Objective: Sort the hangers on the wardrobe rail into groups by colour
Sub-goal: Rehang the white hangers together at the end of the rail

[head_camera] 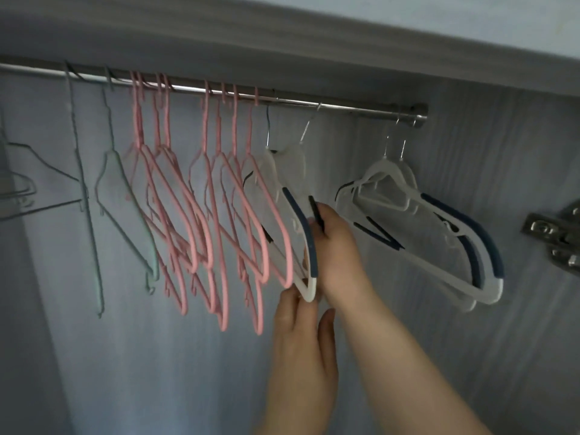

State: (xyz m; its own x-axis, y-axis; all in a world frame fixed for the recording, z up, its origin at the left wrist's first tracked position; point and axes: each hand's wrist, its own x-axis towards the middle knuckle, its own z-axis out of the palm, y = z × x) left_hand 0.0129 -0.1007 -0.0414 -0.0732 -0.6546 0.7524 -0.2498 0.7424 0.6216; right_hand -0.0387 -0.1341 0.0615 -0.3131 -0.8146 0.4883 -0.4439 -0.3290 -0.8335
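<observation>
along the wardrobe rail (345, 105), starting at its far left end, a pale grey hanger (22, 174) sits half out of view, below and left of the rail. next come two thin mint-green hangers (125, 208), hooked on the rail and tilted. right of them a tight run of pink hangers (219, 221) fills the rail's middle stretch, their shoulders overlapping and swinging at slightly different angles. just right of the pink run, two white hangers with navy grips (301, 221) hang by metal hooks from the rail. the left hand (301, 334) reaches up from below the rail, fingertips pinching the lower white corner of the nearer one, thumb standing apart. the right hand (335, 246) sits just above and beside it, fingers curled round the navy-gripped shoulder of the same pair; exactly which of the two hangers each finger touches cannot be told through the blur. further right, well apart from the hands and near the rail's end bracket (419, 112), another pair of white and navy hangers (439, 233) hangs together. beyond the rail's end, a metal door hinge (555, 237) is fixed to the wardrobe side.
</observation>
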